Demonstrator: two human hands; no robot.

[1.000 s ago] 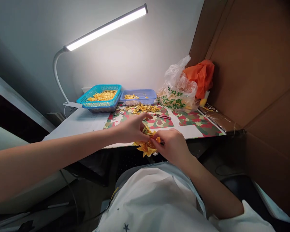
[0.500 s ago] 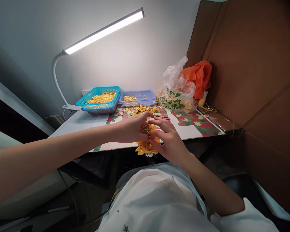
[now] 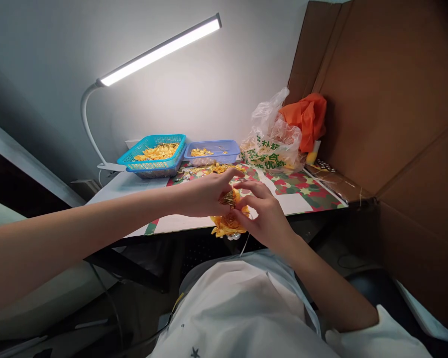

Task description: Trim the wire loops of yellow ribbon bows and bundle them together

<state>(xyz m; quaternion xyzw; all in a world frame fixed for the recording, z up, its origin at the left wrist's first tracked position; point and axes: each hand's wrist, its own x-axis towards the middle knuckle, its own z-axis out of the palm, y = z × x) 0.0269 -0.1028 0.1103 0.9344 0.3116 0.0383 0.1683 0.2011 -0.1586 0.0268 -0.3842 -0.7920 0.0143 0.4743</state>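
I have the bunch of yellow flowers (image 3: 227, 227) up in front of the body, just past the near edge of the counter (image 3: 298, 203), petals lower and gold stems (image 3: 228, 199) gathered above them. The left hand (image 3: 205, 195) is closed around the stems, thumb arched over the top. The right hand (image 3: 272, 216) meets the bunch from the other side, its thumb and bent fingers at the petals and stems; I can't tell whether they pinch anything there. Silver beads (image 3: 233, 237) show under the petals, and a thin pale strand (image 3: 245, 244) hangs beneath the right hand.

I judge this to be close fingertip work on a bunch already gathered. From here I'd want the left grip steady and the right fingertips light, so the stems don't slide and the petals don't crush; the loose strand could snag.

Beyond the hands, more yellow flowers (image 3: 218, 168) lie on the counter before a purple basket (image 3: 229, 149). A teal basket (image 3: 151, 162) of flowers sits beside it, and a plastic bag (image 3: 267, 144) is on the right.
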